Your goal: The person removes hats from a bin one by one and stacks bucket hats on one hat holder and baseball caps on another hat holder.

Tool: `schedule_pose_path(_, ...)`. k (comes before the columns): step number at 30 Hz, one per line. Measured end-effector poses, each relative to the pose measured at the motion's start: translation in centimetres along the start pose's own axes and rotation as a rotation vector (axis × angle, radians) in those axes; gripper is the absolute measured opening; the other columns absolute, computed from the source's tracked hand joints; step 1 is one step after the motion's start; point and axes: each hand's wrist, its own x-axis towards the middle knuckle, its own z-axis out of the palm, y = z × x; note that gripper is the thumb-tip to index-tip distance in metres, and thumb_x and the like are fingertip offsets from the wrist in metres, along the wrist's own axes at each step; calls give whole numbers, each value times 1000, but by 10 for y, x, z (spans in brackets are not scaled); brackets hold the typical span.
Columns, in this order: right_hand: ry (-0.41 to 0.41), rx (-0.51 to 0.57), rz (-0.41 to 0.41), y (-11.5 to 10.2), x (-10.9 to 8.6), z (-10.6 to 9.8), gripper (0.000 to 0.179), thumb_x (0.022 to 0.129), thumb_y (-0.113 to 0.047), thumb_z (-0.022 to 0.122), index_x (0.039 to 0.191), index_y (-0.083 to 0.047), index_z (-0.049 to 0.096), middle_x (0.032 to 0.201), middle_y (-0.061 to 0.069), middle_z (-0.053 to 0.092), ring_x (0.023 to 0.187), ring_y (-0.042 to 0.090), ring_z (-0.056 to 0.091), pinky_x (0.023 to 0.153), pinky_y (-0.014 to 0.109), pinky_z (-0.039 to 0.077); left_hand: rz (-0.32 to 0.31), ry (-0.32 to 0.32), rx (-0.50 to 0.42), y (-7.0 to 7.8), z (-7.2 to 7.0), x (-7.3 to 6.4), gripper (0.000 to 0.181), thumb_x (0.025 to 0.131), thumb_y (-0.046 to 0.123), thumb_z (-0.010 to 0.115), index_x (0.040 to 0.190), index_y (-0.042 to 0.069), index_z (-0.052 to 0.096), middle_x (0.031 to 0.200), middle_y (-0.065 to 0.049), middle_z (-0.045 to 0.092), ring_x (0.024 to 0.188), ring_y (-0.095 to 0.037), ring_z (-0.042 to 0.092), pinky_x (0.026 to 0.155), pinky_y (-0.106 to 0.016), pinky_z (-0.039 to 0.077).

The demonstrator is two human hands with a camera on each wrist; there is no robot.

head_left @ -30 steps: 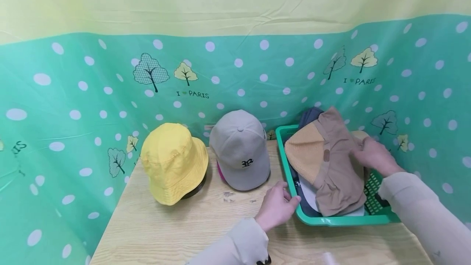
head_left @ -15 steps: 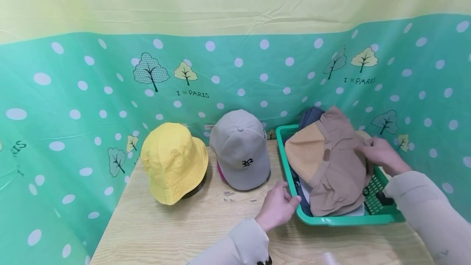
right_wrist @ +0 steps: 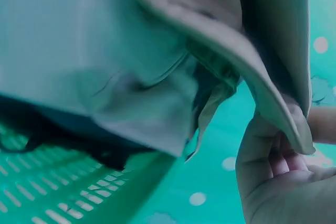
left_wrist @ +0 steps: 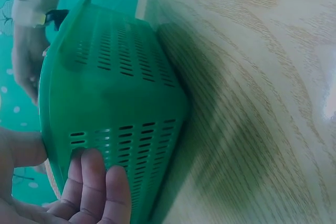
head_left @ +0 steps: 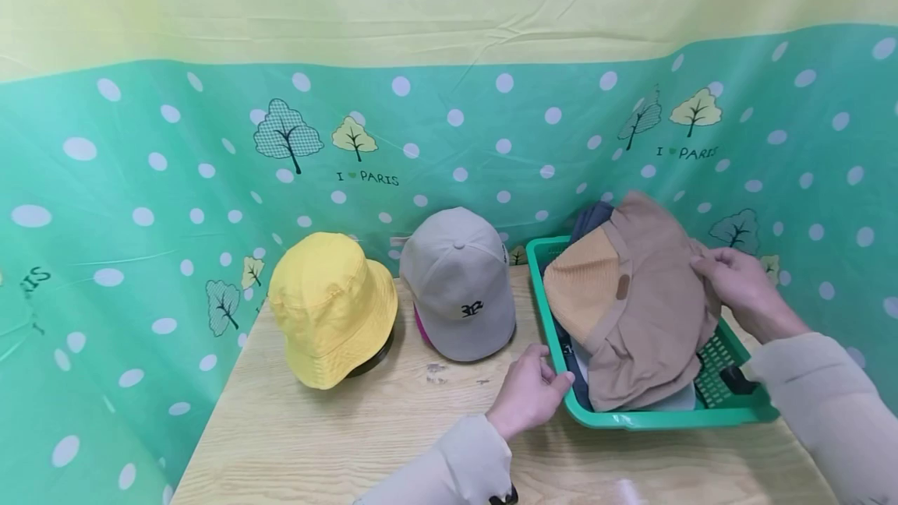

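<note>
We see the brown hat [head_left: 652,326] on top of a pile inside the green basket [head_left: 631,421], on the right side of the counter [head_left: 414,443]. The person's right hand [head_left: 751,291] has hold of the edge of its brim, on the side away from the caps; in the right wrist view we find the fingers [right_wrist: 254,153] bent and closed together on that fabric, which rises in a fold above them.

The left hand [head_left: 529,396] steadies the basket at its near left corner. In the left wrist view, we see the thumb on the rim and the other fingers bent against the slotted outer wall, so the grip is closed on the basket.

Within the basket, a peach ribbed piece [head_left: 582,283] lies against the brown hat's left side, and we notice a navy item [head_left: 592,220] at the back. We cannot tell how many pieces lie beneath.

To the left of the basket, we count 2 more in a row: a gray cap [head_left: 459,287] with a dark emblem, just beside the basket, and a yellow bucket hat [head_left: 330,310] farther left, tilted on a dark support [head_left: 372,358].
</note>
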Motion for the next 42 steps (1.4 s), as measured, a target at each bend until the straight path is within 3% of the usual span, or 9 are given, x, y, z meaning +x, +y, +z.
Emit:
schedule_pose_path(7,83,47,-44,-30,-12,5,52,98,-47,41,121,-1,44,121,14,41,93,15,47,68,23,47,-13,9,9,1,-1,0,53,90,27,67,132,0,47,81,7,57,71,-7,54,69,-27,48)
schedule_pose_path(12,142,65,-78,-58,-26,13,55,97,-48,43,126,-2,43,120,12,47,90,11,51,67,20,48,-6,59,27,2,-3,1,53,87,27,70,129,1,50,80,8,57,71,-6,54,69,-26,47)
schedule_pose_path(18,246,43,-162,-84,-39,25,52,97,-45,47,126,-2,47,97,0,56,79,7,54,62,19,48,57,124,-49,10,-13,3,48,86,23,70,125,0,53,91,4,57,75,-3,55,70,-23,47)
schedule_pose_path(21,276,43,-235,-94,-46,30,50,97,-40,50,126,0,49,86,-9,60,74,6,56,59,19,49,111,135,-85,20,-21,4,43,88,22,68,124,0,55,96,-1,57,77,-4,54,72,-22,47)
schedule_pose_path(24,291,27,-296,-105,-52,35,47,97,-39,52,124,-1,52,83,-10,63,72,6,57,58,19,49,186,151,-94,33,-29,5,37,90,19,66,121,2,57,97,-2,56,79,-5,54,73,-21,47)
schedule_pose_path(28,293,-7,-357,-118,-59,46,42,98,-37,51,123,-3,54,95,7,65,76,9,56,60,18,48,283,178,-108,51,-39,6,31,90,18,65,118,5,59,101,-5,59,84,-8,57,74,-22,49)
schedule_pose_path(32,284,-1,-437,-129,-63,60,36,98,-30,53,120,-1,56,102,18,64,79,10,56,62,17,45,329,173,-151,65,-46,8,34,91,23,64,121,7,58,110,-6,61,92,-8,59,78,-21,51)
schedule_pose_path(38,234,-3,-532,-141,-70,79,28,99,-26,53,111,-1,60,89,11,58,72,16,50,58,21,42,344,123,-263,78,-53,12,48,92,32,63,131,7,52,124,-4,58,103,-6,59,83,-23,51)
schedule_pose_path(42,180,-18,-569,-146,-76,89,25,99,-27,52,107,-5,63,88,7,59,71,17,52,57,23,46,361,127,-307,79,-56,14,48,93,31,62,133,7,50,124,-5,58,106,-10,60,86,-25,50)
